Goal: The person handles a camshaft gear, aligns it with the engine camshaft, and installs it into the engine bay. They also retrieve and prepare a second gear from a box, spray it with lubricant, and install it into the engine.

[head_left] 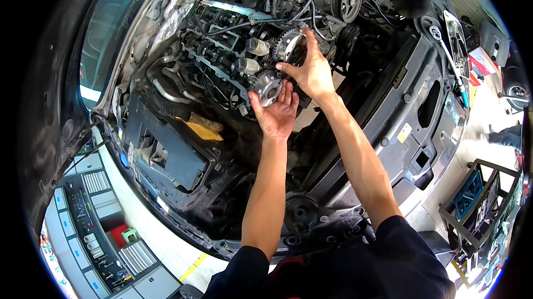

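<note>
Over the exposed engine (222, 49), both my arms reach toward two toothed metal camshaft sprockets. My left hand (276, 115) cups the nearer camshaft sprocket (267, 89), thumb on its left edge and fingers on its right. The farther camshaft sprocket (290, 45) is spanned by my right hand (313, 74), its thumb low and its index finger up along the right side. The remaining right fingers are hidden behind the hand. Two cylindrical metal parts (257, 46) stick up just left of the sprockets.
A ribbed pulley (345, 0) sits at the engine's far side. Along the right runs the black front panel (413, 116), with a long-handled ratchet wrench (448, 55) on it. A metal-framed cart (472, 204) stands at lower right, a grey tool cabinet (78, 243) at lower left.
</note>
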`<state>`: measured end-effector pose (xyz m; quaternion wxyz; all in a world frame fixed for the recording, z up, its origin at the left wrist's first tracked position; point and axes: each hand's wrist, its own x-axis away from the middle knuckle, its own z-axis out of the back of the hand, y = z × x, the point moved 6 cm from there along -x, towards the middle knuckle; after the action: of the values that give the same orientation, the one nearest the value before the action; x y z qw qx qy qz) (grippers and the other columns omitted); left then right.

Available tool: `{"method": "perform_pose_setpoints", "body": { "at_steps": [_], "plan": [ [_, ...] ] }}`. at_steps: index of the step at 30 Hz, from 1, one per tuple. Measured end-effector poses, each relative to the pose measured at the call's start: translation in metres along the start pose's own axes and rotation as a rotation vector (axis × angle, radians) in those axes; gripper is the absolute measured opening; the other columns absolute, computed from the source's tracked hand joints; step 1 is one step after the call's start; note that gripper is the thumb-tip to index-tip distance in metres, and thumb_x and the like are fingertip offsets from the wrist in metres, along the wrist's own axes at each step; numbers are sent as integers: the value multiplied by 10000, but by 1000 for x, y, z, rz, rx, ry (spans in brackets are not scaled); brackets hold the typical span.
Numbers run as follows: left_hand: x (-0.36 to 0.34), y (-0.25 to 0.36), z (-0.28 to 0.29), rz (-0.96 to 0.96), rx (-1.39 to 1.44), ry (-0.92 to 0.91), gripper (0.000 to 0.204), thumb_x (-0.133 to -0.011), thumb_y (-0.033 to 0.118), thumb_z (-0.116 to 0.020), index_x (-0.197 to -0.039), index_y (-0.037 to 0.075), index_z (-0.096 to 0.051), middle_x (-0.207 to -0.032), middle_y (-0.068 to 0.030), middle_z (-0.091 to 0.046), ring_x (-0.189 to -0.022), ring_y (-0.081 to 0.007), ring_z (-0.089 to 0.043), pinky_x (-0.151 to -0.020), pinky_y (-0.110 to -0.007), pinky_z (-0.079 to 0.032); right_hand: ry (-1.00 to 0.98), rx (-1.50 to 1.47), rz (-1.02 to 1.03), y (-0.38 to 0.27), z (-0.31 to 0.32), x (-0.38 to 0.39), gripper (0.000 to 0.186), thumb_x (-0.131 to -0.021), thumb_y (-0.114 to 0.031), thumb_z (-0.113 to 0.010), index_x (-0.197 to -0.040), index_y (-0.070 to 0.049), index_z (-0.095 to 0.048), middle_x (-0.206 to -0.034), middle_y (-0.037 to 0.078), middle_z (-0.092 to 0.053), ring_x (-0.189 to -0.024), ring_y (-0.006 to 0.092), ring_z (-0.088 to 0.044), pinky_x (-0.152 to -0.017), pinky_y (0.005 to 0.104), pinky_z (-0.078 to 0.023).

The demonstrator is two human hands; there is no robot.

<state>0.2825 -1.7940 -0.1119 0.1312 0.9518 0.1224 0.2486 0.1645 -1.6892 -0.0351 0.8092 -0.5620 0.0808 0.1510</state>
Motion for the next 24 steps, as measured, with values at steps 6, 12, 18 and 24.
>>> {"method": "perform_pose_setpoints", "body": {
  "at_steps": [6,12,18,24],
  "plan": [
    [2,7,7,24,-58,-56,910,-764,763,-679,-1200,-32,-608,-1206,-139,-658,-1183,-263,-592,-1072,-400,-455,-87,-248,-219,-22,-24,85,179,-809,-95,-795,-949,-11,-723,-854,122,-741,-748,201,-728,-712,317,-579],
    [4,47,21,-137,-493,-2,861,-849,710,-621,-1206,-73,-596,-1189,-209,-671,-1074,-329,-648,-1028,-402,-482,43,-309,-363,-38,-51,103,180,-805,-100,-797,-916,9,-705,-808,126,-728,-694,192,-703,-667,320,-568],
    [5,11,15,89,-107,-8,815,-826,663,-701,-1232,-34,-585,-1240,-133,-610,-1145,-261,-593,-1048,-386,-454,142,-225,15,-23,-37,102,198,-749,43,-717,-936,-4,-675,-916,168,-666,-850,347,-676,-761,401,-567],
    [-14,11,22,49,-154,-63,719,-847,641,-698,-1188,16,-594,-1241,-108,-598,-1171,-253,-580,-1071,-384,-435,100,-227,32,-19,-29,92,223,-796,28,-698,-1012,2,-646,-967,160,-660,-917,350,-676,-801,399,-569]
  ]
}}
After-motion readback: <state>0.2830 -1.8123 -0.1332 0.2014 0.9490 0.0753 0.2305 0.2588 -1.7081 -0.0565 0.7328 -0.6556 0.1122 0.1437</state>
